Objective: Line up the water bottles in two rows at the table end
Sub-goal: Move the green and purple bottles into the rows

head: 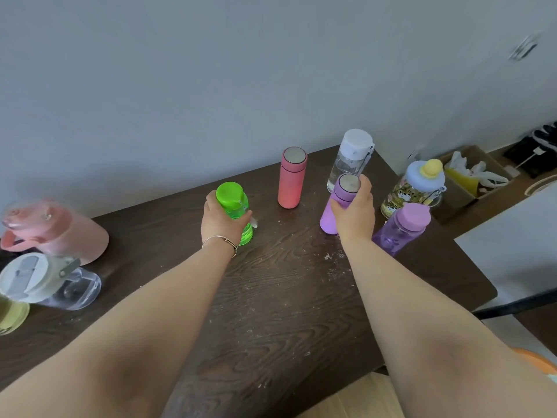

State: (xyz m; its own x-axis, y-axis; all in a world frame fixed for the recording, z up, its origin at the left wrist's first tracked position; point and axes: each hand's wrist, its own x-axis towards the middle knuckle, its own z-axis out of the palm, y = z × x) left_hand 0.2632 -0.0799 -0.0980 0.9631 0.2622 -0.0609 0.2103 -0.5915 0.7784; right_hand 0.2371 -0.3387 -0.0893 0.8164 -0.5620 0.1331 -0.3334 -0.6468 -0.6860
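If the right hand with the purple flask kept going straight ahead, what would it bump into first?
Probably the clear bottle with the white cap: it stands just behind the purple flask held by the right hand. Depth is hard to judge.

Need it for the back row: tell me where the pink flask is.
The pink flask stands upright mid-table near the wall, untouched, between the green bottle and the lilac flask.

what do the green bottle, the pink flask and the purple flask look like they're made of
Green bottle, in the left hand: translucent glossy plastic, since light glows through it. Pink flask: an opaque matte coat, probably over metal, judging by the silvery disc on its cap. Purple flask, in the right hand: the same matte finish and silvery cap top, so likely alike.
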